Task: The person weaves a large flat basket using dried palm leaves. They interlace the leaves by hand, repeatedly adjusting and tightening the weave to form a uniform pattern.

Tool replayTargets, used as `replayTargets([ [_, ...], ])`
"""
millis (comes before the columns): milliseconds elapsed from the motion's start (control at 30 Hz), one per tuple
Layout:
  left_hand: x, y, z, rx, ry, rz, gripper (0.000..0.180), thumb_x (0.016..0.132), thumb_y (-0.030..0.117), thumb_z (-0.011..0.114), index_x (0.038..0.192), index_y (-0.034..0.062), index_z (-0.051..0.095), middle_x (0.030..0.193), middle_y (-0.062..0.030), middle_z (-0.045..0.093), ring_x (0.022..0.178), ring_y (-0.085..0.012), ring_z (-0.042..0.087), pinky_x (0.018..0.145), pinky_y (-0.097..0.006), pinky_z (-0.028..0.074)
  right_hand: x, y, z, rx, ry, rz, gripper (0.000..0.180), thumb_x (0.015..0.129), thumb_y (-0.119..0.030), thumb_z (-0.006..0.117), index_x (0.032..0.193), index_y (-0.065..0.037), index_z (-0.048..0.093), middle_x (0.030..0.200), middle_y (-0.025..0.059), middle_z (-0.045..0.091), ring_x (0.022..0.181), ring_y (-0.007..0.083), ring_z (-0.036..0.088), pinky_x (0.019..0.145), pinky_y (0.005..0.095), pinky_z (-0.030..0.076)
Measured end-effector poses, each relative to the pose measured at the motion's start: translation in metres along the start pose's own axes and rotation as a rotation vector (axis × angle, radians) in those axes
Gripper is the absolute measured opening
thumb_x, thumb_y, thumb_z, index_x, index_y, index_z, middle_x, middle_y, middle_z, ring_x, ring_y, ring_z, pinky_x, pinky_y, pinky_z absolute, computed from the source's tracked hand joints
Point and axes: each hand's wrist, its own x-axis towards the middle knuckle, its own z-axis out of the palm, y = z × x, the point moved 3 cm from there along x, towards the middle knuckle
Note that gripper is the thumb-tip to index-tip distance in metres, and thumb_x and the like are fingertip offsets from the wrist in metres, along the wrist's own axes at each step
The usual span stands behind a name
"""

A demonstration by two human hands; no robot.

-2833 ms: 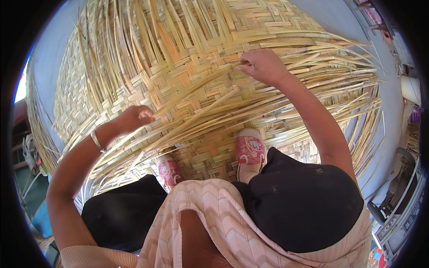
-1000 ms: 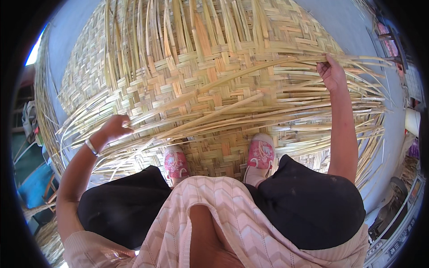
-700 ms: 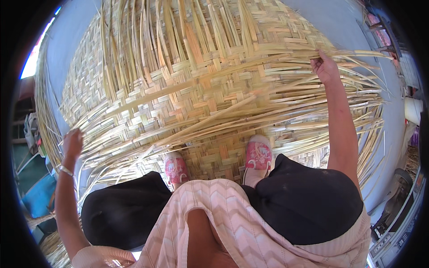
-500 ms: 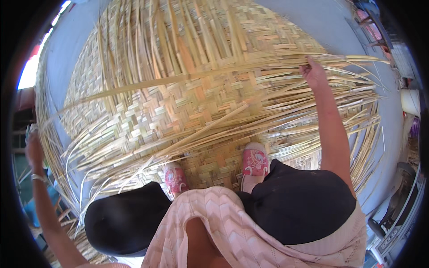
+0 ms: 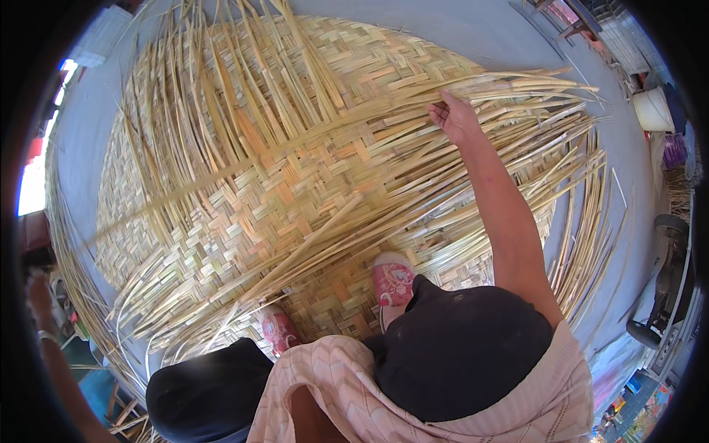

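1. Mat (image 5: 295,199): big woven bamboo mat spread on grey floor (image 5: 473,29), you squat at its near edge, both pink shoes (image 5: 393,280) on the weave.
2. Your right hand (image 5: 454,118) is at mat's far-right part, fingers curled round one long loose strip (image 5: 295,144) running leftward across the mat.
3. Your left hand (image 5: 40,292) is off mat's left edge, dim at frame rim; grip can't be told.
4. White bucket (image 5: 653,109) sits well beyond mat's right side.

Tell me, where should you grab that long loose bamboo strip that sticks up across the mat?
Probably near its right end, where the right hand already has it. The long bamboo strip lies raised over the woven mat there, so fingers can slip under from below and pinch its thin flat faces. Farther left it runs out of easy reach.
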Motion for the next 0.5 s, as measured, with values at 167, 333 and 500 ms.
replayTargets([
  [167, -0.084, 0.239, -0.043, -0.379, 0.012, 0.606, 0.034, 0.072, -0.003, 0.058, 0.105, 0.0062, 0.061, 0.106, -0.0183, 0.062, 0.103, -0.037, 0.058, 0.089, -0.045, 0.046, 0.004, -0.02, 0.006, -0.02, -0.05, 0.017, 0.018, 0.093, -0.02, 0.059, 0.099, -0.003, 0.056, 0.084, 0.0097, 0.061, 0.075, 0.0206, 0.065, 0.06, 0.0291, 0.056],
  [333, -0.132, 0.459, -0.223, -1.032, 0.072, 0.968, 0.039, 0.092, 0.026, 0.056, 0.127, 0.0079, 0.055, 0.127, -0.0176, 0.055, 0.118, -0.0339, 0.051, 0.102, -0.042, 0.039, 0.006, -0.038, 0.009, 0.0, -0.063, 0.04, 0.018, 0.093, -0.019, 0.059, 0.099, -0.003, 0.056, 0.08, 0.0095, 0.061, 0.073, 0.0204, 0.064, 0.059, 0.0298, 0.057],
  [500, -0.16, 0.568, -0.31, -1.334, 0.08, 1.191, 0.039, 0.095, 0.032, 0.051, 0.116, 0.0001, 0.056, 0.11, -0.0225, 0.059, 0.108, -0.0382, 0.054, 0.092, -0.041, 0.043, 0.017, -0.032, 0.007, 0.108, 0.0, 0.075, 0.025, 0.092, -0.021, 0.061, 0.104, -0.001, 0.053, 0.084, 0.0107, 0.059, 0.07, 0.021, 0.063, 0.059, 0.0302, 0.057],
])
